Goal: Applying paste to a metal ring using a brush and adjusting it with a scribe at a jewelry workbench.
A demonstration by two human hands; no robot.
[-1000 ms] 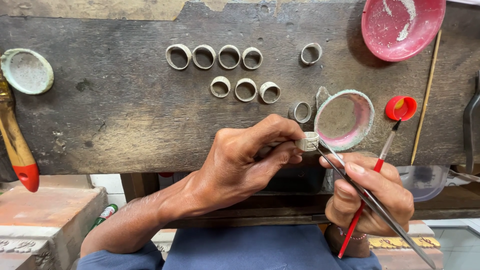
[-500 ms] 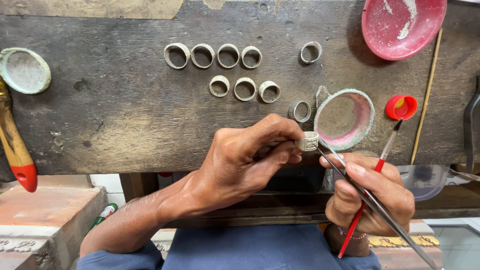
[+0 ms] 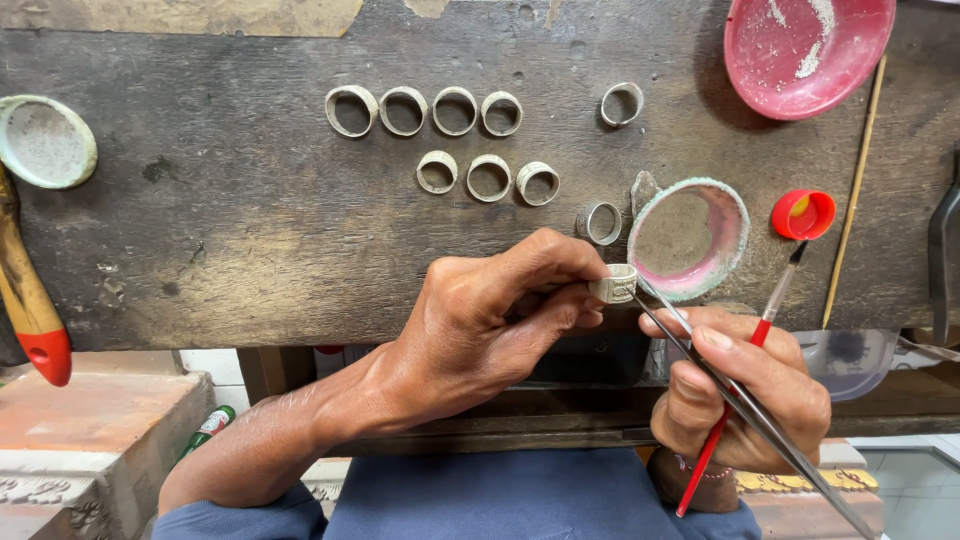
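The desk (image 3: 240, 240) is a dark, worn wooden plank, pitted and scuffed, with pale rubbed patches near its front edge. At that front edge the left hand (image 3: 480, 325) pinches a small silver ring (image 3: 614, 284) between thumb and fingertips, holding it just off the wood. The right hand (image 3: 745, 395) is closed around long metal tweezers (image 3: 745, 410) and a thin red-handled brush (image 3: 745, 370); the tweezer tips touch the ring, while the brush bristles point up toward a red bottle cap (image 3: 802, 214).

Just behind the held ring sits a crusted round dish (image 3: 740, 225) with a pink rim, and a loose ring (image 3: 600, 223) lies beside it. Farther back, a row of four rings (image 3: 423, 111) and a row of three rings (image 3: 488, 179) lie on the plank, with a single ring (image 3: 621, 104) apart to their right. A red bowl (image 3: 805, 50) dusted with white powder stands at the far right corner, a pale green dish (image 3: 47, 142) at the left. Below the desk, carved reddish stonework (image 3: 90, 440) and a tiled floor show.
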